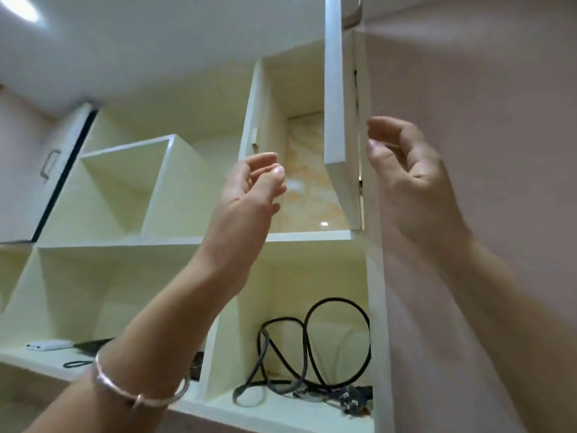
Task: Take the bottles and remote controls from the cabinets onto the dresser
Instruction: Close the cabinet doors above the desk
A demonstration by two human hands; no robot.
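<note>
reaching up, two empty hands, left and right, grips apart beside one cabinet door.

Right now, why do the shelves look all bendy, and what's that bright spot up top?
In the head view, the wide-angle lens bends the shelves; the bright spot is a ceiling light, washed out by glare; the right hand looks slightly blurred.

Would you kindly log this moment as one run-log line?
left hand: empty, raised | right hand: empty, at cabinet door edge | door: ajar | upper cabinet: no bottle or remote seen
</note>
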